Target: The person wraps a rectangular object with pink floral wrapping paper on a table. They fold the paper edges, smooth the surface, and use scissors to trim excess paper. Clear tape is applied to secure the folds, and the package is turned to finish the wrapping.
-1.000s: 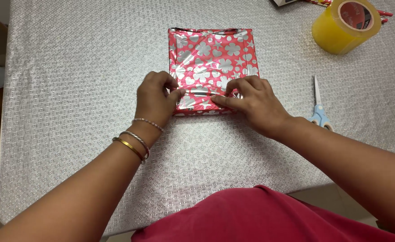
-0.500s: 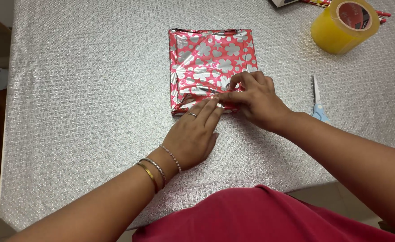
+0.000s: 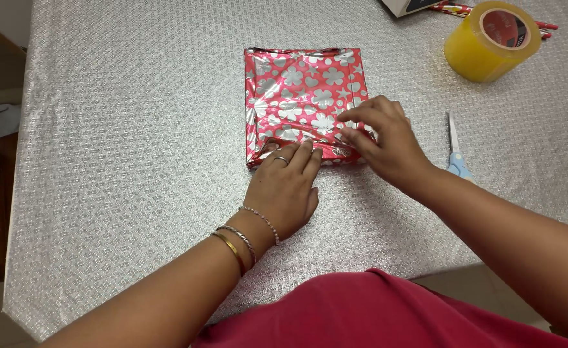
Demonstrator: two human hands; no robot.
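A flat square parcel (image 3: 300,90) in shiny red paper with silver flowers lies on the silver table (image 3: 123,129). My left hand (image 3: 287,187) rests flat, its fingertips pressing the parcel's near edge fold. My right hand (image 3: 384,142) is at the parcel's near right corner, with its fingers pinching the folded paper flap there. Both wrists come in from the near edge; the left one wears bangles.
A large roll of yellowish clear tape (image 3: 490,40) stands at the far right. Scissors with a pale blue handle (image 3: 456,151) lie to the right of my right hand. A box corner (image 3: 403,6) and red pencils show at the top edge.
My left hand moved from the parcel's near left corner down to the middle of its near edge and lies flat. My right hand shifted right to the near right corner.
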